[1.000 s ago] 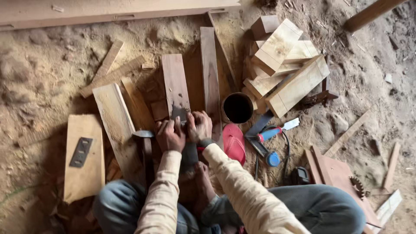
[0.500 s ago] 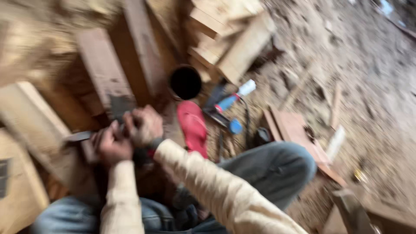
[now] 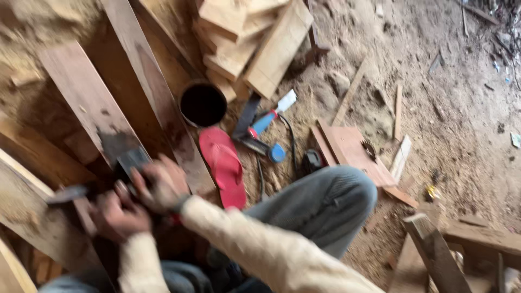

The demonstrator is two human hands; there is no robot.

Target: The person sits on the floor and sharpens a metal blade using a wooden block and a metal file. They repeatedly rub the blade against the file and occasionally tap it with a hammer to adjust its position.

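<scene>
On the sandy floor [image 3: 434, 108], at the near end of a long brown plank [image 3: 87, 97], both hands are bunched close together. A second ago they were seen from straight above, with the whole heap of boards in view. Now the view has swung to the right, and the hands sit low at the left of the picture while more bare floor is shown. The hands themselves have stayed at the same end of the plank, so the work there seems to be going on as before.

The right hand [image 3: 163, 184] is curled over a small dark block [image 3: 132, 160] that lies on the stained end of the plank. Its grip looks closed on the block, but the blur makes this hard to be sure of. The left hand [image 3: 116, 217] is curled just beside it. A flat grey blade [image 3: 68, 193] pokes out to the left of that hand, and it cannot be told whether the blade is held.

A red sandal [image 3: 222, 163], a dark round tin [image 3: 203, 104] and a stack of pale wood blocks [image 3: 255, 43] are seen nearby.
</scene>
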